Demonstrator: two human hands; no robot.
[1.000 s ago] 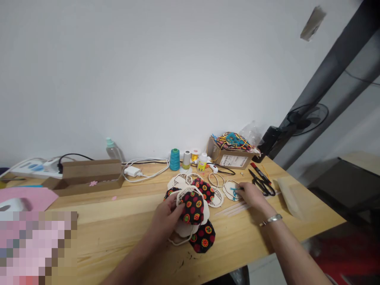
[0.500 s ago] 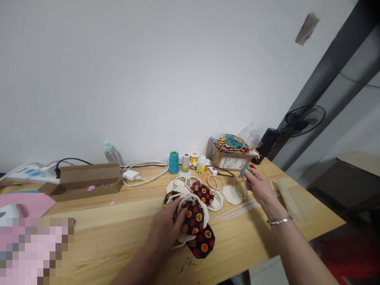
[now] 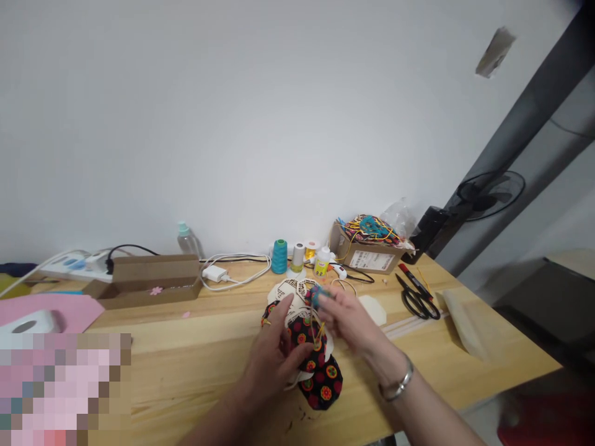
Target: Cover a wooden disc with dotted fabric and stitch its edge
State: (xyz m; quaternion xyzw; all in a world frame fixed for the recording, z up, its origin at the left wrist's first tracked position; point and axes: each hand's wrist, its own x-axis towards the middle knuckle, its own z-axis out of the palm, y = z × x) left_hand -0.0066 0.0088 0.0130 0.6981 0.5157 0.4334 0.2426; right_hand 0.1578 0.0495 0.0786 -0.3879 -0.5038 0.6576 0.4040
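Observation:
On the wooden table point(image 3: 195, 365) lies a pile of black fabric pieces with red and orange dots point(image 3: 320, 378), mixed with pale laser-cut wooden pieces point(image 3: 288, 292). My left hand point(image 3: 274, 353) rests on the pile, fingers curled round a fabric-covered piece. My right hand point(image 3: 346, 319) hovers just above the pile and pinches a small teal piece with a thin loop of cord point(image 3: 318, 298). A metal bracelet sits on my right wrist.
Black scissors point(image 3: 418, 297) and a red-capped pen lie to the right, by a pale flat wooden piece point(image 3: 374, 308). A cardboard box of coloured cords point(image 3: 369, 248), thread spools point(image 3: 279, 256), a glue bottle, a charger, a long cardboard box point(image 3: 149, 279) and pink paper line the back and left.
My right hand lifted the small teal piece from the table near the scissors and carried it left, over the fabric pile. My left hand stayed on the pile.

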